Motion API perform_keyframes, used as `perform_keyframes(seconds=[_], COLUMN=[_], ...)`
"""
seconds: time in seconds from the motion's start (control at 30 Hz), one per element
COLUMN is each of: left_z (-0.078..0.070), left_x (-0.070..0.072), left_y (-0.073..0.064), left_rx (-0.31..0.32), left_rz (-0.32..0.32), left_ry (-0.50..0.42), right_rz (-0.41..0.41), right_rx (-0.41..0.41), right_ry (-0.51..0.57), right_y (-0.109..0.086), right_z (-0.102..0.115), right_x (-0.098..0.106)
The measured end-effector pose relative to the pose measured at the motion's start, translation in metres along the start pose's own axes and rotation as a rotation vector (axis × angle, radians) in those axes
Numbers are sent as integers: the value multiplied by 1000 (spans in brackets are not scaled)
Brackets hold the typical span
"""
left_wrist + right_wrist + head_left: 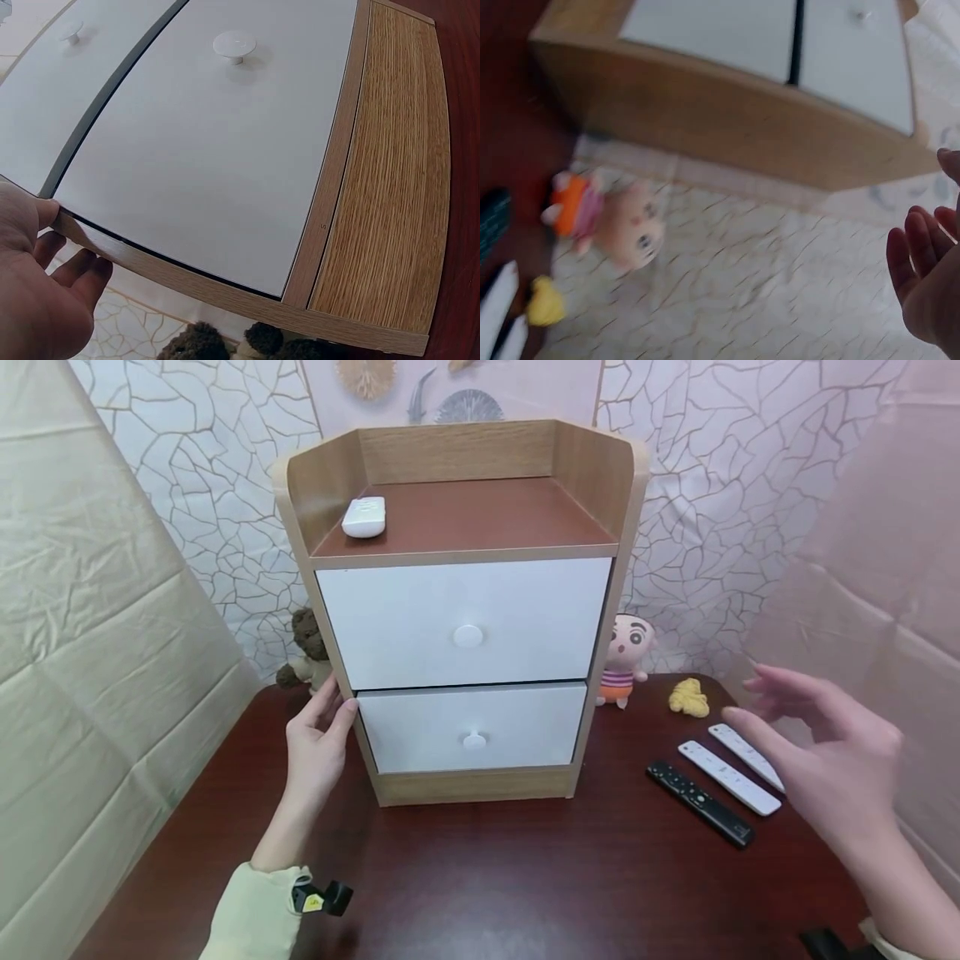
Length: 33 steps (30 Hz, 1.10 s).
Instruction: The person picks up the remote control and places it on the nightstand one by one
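A small wooden cabinet (480,785) with two white drawers, the upper drawer (405,627) and the lower drawer (420,731), stands on the dark red table. Both drawers are pushed in. My left hand (318,752) holds the cabinet's left edge, thumb at the front and bent fingers along the side, as the left wrist view also shows. My right hand (840,752) hovers in the air at the right, fingers loosely bent with nothing between them. Below and beside it lie a black remote control (701,803) and two white remote controls (729,777).
A white object (364,517), perhaps a remote, sits on the cabinet's top shelf (480,518). A brown plush toy (306,643) is partly hidden behind the cabinet's left side. At the right stand a pink doll (624,660) and a crumpled yellow item (688,697).
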<state>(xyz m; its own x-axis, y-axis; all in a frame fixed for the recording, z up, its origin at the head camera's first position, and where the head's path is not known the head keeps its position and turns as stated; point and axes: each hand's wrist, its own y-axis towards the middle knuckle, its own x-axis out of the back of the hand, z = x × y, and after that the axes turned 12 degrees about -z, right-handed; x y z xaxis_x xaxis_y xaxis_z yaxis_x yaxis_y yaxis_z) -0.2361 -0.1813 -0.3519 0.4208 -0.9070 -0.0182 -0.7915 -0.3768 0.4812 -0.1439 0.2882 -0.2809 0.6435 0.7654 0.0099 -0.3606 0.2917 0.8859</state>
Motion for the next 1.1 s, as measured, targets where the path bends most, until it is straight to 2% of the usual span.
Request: perform_keyframes(seconds=[0.17, 0.27, 0.4, 0.53, 0.7, 0.87, 1.1], left_z=[-1, -1, -1, -1, 0, 0, 0], left_x=[0, -1, -1, 0, -1, 1, 0], left_y=[0, 1, 1, 1, 1, 1, 1], left_rx=[5, 8, 10, 9, 9, 15, 14], left_rz=[8, 13, 10, 7, -4, -1, 6], left_ry=[-15, -27, -23, -24, -34, -41, -48], right_rz=[3, 14, 31, 42, 69, 135, 295], right_rx=[-76, -161, -327, -452, -541, -595, -694], right_ry=[30, -63, -208, -245, -275, -279, -397], right_y=[-19, -30, -47, -63, -84, -100, -119], right_z=[-19, -30, -44, -62, -85, -105, -133], right_x=[24, 35, 45, 53, 61, 70, 90])
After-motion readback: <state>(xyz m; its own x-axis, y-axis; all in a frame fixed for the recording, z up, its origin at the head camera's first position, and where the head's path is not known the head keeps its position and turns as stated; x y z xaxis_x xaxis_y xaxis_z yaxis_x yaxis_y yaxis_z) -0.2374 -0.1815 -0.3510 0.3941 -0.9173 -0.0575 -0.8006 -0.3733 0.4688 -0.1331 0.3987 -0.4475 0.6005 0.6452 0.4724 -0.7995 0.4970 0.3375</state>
